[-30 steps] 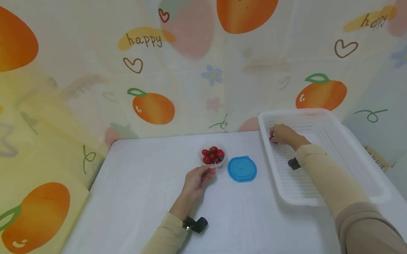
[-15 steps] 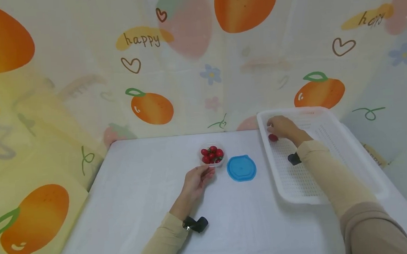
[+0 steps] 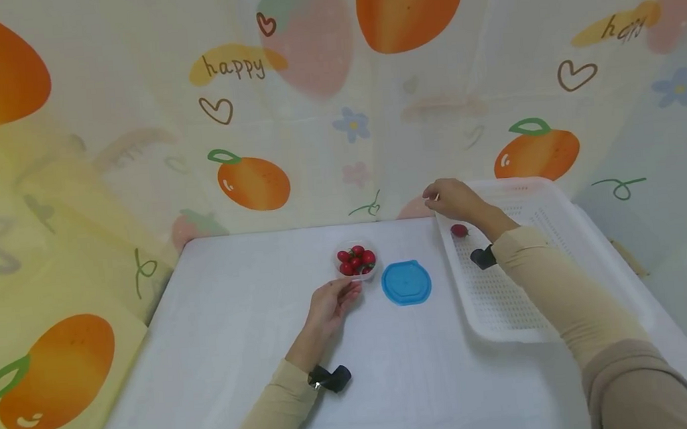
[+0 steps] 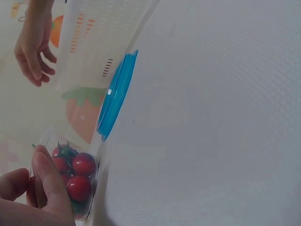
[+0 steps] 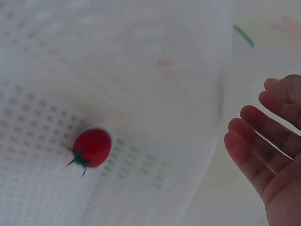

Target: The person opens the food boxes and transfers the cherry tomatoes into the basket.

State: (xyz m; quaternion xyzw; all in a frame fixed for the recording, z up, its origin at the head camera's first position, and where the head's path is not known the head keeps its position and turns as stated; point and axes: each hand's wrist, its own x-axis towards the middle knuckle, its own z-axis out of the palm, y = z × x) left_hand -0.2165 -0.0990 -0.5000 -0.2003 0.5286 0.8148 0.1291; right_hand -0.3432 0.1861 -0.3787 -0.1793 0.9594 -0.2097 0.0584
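My left hand (image 3: 329, 308) is at the near side of a small clear plastic container (image 3: 373, 270), its thumb and fingers pinching the rim. Inside the container lie several red cherry tomatoes (image 4: 78, 188) with green stems. My right hand (image 3: 456, 200) is raised over the far left corner of a white perforated basket (image 3: 459, 293), its fingers loosely bent and holding nothing. One cherry tomato (image 5: 92, 148) with a green calyx rests on the basket floor, below and apart from the right hand. A blue lid (image 3: 406, 282) lies flat on the table between container and basket.
A white cloth covers the table (image 3: 226, 329). Behind it hangs a fruit-printed curtain (image 3: 314, 130), close to the table's far edge and the basket's back. The basket takes up the right side of the table. Each wrist wears a small black camera (image 3: 330, 379).
My right hand let go of a cherry tomato in the basket, then lifted up and left toward the basket's far corner. My left hand stays at the container.
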